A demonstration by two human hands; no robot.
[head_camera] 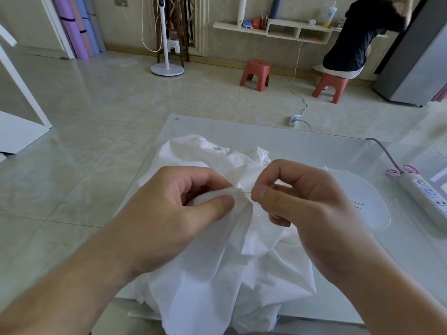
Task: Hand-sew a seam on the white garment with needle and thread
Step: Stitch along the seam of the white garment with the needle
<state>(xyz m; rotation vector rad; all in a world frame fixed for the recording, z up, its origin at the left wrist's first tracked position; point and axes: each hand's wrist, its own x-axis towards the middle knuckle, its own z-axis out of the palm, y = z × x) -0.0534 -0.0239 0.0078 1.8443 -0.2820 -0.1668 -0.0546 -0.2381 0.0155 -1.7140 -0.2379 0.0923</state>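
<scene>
Head view. The white garment lies crumpled on a pale glass-topped table, one part heaped toward the table's far side and the rest draping over its near edge. All positions below are given relative to the garment.

Left hand: raised above the middle of the garment, fingers curled, thumb pressed against the forefinger so that a fold of the cloth is pinched between them. The fold stands up as a small ridge at the thumb tip.

Right hand: just right of that fold, fingers curled inward, thumb and forefinger closed together on the needle. The needle shows as a thin dark line bridging the short gap between the pinched fold and the right fingertips; its point end meets the cloth. A pale thread loops down just below the needle, against the cloth.

To the right of the garment, on the same table, rests a white oval sheet or board, partly covered by the right hand. Further right, at the table's edge, lies a white power strip with a grey cable and a pink loop at its far end.

Beyond the garment, on the tiled floor, stand two red stools and a white pedestal fan. A person in dark clothing sits on the right-hand stool.
</scene>
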